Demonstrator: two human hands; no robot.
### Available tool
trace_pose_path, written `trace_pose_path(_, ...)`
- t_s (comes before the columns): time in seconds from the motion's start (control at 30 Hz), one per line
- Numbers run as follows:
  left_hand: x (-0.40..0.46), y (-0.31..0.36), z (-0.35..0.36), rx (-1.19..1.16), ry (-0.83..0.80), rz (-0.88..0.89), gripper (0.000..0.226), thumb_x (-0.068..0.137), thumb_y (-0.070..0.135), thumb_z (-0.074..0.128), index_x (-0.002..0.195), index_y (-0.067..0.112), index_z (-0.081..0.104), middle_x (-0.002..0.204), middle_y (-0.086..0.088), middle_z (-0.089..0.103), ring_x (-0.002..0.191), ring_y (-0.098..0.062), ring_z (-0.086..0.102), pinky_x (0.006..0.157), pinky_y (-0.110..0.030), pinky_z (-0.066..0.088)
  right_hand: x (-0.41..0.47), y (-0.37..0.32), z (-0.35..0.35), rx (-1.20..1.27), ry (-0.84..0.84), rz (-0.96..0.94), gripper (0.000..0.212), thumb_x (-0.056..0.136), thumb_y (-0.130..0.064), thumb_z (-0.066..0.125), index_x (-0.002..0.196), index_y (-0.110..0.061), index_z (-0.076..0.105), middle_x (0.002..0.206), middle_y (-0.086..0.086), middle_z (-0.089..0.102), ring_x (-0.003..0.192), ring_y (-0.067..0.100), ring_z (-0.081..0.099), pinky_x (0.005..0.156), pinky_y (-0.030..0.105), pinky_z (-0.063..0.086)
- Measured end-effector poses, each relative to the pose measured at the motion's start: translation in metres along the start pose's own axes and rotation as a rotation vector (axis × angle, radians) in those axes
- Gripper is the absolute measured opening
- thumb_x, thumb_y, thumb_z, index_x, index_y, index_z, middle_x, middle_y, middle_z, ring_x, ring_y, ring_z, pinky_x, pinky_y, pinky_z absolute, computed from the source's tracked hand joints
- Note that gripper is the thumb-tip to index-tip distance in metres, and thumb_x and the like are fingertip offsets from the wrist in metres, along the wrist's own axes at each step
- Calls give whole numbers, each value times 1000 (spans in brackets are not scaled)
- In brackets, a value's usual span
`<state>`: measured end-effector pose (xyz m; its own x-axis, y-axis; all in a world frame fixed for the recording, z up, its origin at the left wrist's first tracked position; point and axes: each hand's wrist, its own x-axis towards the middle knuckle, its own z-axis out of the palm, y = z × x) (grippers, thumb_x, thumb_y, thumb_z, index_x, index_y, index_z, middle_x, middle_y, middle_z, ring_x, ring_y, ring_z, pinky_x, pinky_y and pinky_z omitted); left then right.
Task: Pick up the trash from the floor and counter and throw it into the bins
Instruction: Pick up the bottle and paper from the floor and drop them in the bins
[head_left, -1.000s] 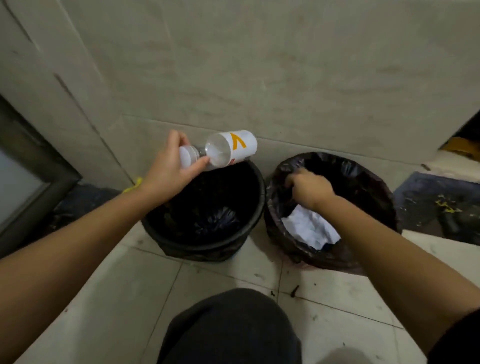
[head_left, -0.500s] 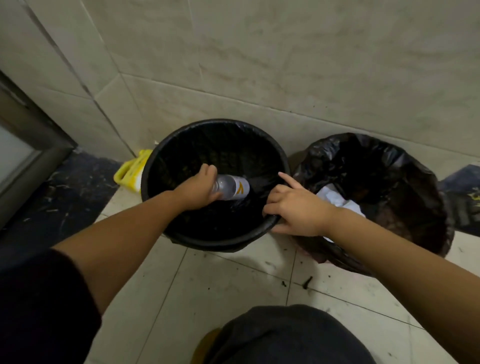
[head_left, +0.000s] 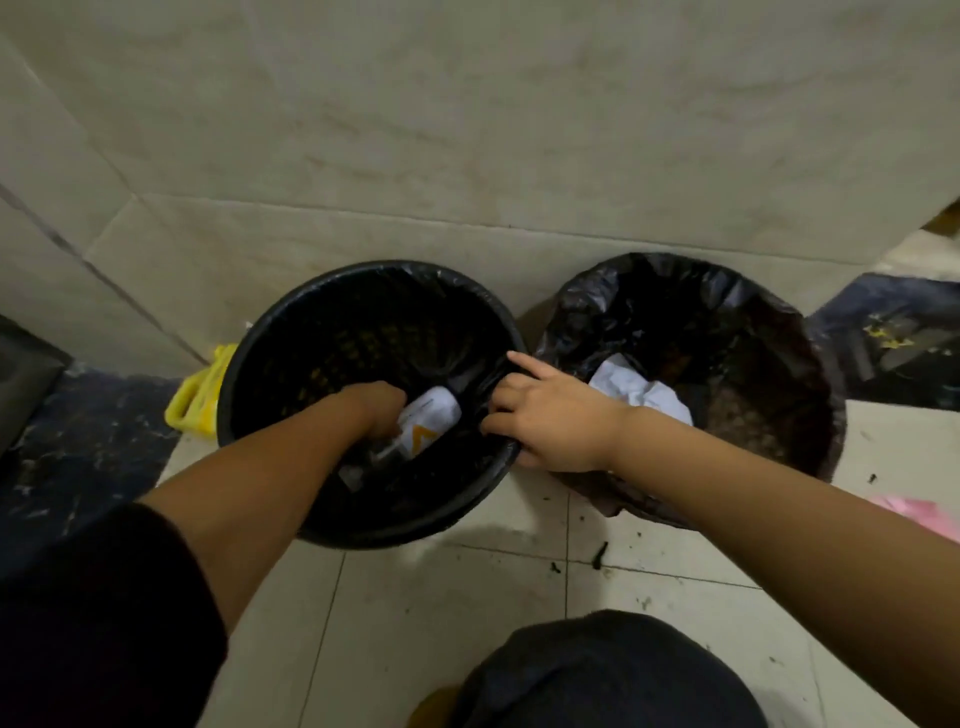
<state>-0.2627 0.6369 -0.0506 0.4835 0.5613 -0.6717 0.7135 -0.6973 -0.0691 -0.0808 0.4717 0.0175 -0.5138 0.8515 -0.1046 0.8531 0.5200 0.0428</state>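
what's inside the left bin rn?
The left hand, reaching into the left bin, holds a white bottle with an orange mark. Black liner covers the walls. The forearm and shadow hide the bottom.

Bottle (head_left: 428, 422): clear plastic, white label with orange mark. Lies tilted inside left bin, low down, near its right wall. Cap end hidden.

Left bin (head_left: 363, 530): round, black, black bag liner inside. Stands upright on floor, close to wall.

Right bin (head_left: 826, 364): round, dark, crinkly black bag over rim. Stands upright just beside left bin, rims almost touching.

Paper (head_left: 644, 392): white, crumpled. Lies inside right bin, by its left wall.
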Motion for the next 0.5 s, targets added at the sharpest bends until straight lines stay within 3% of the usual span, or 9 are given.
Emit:
trace_pose_path(0.13, -25, 31, -84, -52, 391, -95, 35, 90, 29, 48, 112, 6, 62, 119, -22, 64, 109, -37, 62, 90, -42, 51, -56, 12, -28, 40, 126, 227, 63, 75, -45, 70, 130, -16, 57, 129, 11, 61, 130, 30, 51, 111, 58, 29)
trace_pose_path(0.27, -55, 121, -135, -252, 742, -52, 29, 90, 26, 46, 95, 1, 62, 108, -30, 65, 100, -43, 63, 84, -44, 51, -178, 21, -41, 31, 196, 585, 58, 82, -44, 62, 133, -17, 54, 134, 10, 58, 129, 29, 51, 111, 54, 32)
trace_pose_path(0.5, -121, 381, -123, -170, 817, 491, 19, 88, 29, 50, 76, 15, 49, 94, -18, 65, 87, -35, 61, 65, -35, 40, -413, -31, -21, 133, 160, 1100, 45, 95, -28, 51, 139, -17, 45, 143, 8, 48, 128, 28, 47, 105, 39, 39)
